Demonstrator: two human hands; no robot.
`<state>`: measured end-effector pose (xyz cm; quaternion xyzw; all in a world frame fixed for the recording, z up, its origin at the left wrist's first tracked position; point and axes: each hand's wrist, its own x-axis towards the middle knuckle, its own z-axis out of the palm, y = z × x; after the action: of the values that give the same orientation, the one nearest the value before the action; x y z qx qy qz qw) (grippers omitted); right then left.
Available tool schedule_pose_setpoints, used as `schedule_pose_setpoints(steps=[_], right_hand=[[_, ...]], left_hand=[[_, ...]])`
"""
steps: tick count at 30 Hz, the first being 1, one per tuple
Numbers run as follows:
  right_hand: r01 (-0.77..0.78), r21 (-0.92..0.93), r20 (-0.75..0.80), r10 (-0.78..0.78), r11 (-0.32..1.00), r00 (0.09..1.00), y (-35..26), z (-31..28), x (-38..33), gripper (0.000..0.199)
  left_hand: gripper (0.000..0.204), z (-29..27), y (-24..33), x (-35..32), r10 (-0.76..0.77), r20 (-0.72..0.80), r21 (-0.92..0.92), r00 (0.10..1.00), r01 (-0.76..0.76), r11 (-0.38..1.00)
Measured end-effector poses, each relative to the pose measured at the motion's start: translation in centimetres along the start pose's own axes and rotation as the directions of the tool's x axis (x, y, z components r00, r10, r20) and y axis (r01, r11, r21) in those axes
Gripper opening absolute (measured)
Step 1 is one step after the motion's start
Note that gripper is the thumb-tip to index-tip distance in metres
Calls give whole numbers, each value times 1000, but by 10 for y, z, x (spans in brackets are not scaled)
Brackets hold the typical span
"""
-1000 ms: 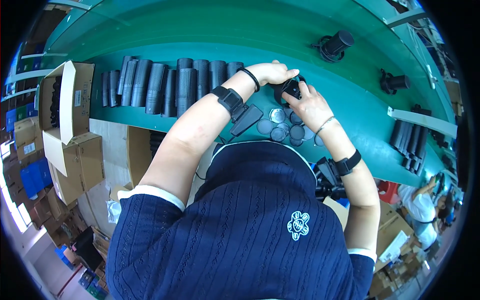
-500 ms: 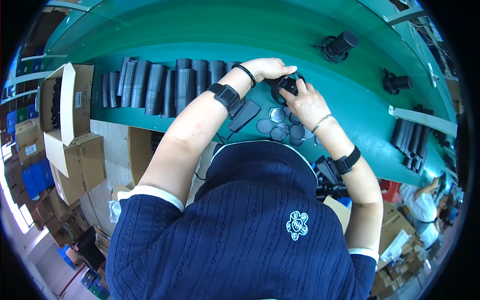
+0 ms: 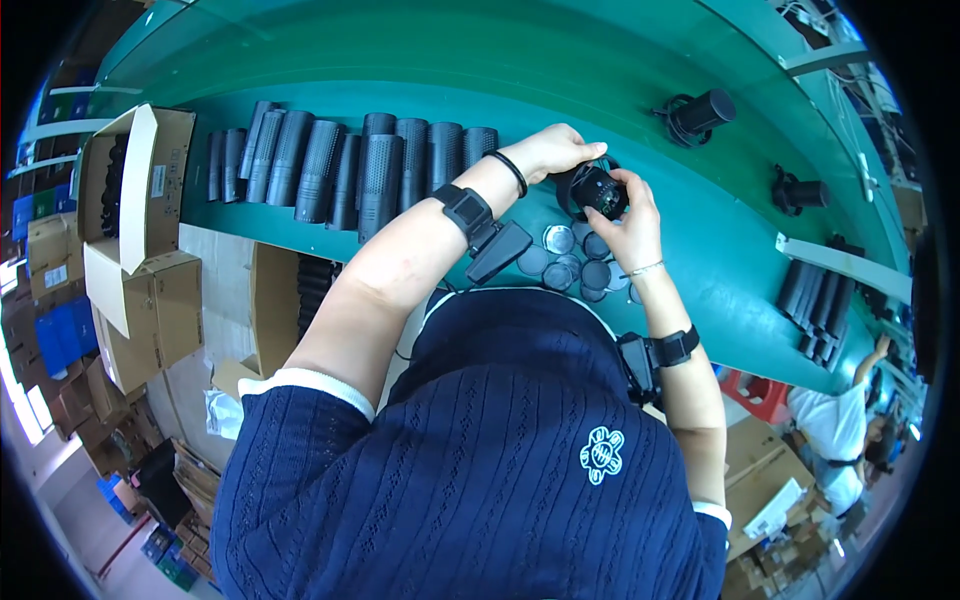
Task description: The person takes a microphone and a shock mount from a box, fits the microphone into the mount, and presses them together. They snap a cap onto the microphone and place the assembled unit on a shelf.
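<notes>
My left hand (image 3: 562, 152) is closed on the side of a black ring-shaped mount, like those on the finished-looking units at the right. Inside that mount sits a black cylindrical microphone (image 3: 603, 192), its end face turned up with small pale marks on it. My right hand (image 3: 634, 222) grips the microphone's near end between thumb and fingers. Just below the hands several round dark and silvery discs (image 3: 557, 271) lie overlapping on the green bench (image 3: 500, 85). The far side of the mount is partly hidden by my fingers.
Black perforated tubes (image 3: 313, 170) stand in a row at the left. Two mounted black microphones (image 3: 700, 117) are at the right, with more dark tubes (image 3: 815, 310) nearer. An open cardboard box (image 3: 165, 190) stands at the bench's left end. A person in white (image 3: 832, 420) is at far right.
My right hand has turned, and its fingers now wrap the microphone's right side, with its end face showing more. Both hands have shifted slightly right.
</notes>
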<state>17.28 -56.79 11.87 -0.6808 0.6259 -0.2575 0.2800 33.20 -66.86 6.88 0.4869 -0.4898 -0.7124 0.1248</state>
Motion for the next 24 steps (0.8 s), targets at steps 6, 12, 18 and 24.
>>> schedule_pose_setpoints(steps=[6, 12, 18, 24], right_hand=[[69, 10, -34, -68, 998, 997, -3, 1, -13, 56], [149, -156, -153, -173, 976, 973, 3, 5, -24, 58], [-210, 235, -23, 222, 949, 975, 6, 13, -27, 58], [-135, 151, -34, 141, 979, 989, 10, 15, -27, 58]], left_hand=[[34, 12, -2, -23, 91, -95, -66, 991, -97, 993], [27, 15, -26, -37, 162, -119, -231, 980, -186, 955], [21, 20, -54, -37, 283, -243, -106, 928, -316, 943], [24, 23, -65, -44, 295, -279, -214, 914, -359, 909]])
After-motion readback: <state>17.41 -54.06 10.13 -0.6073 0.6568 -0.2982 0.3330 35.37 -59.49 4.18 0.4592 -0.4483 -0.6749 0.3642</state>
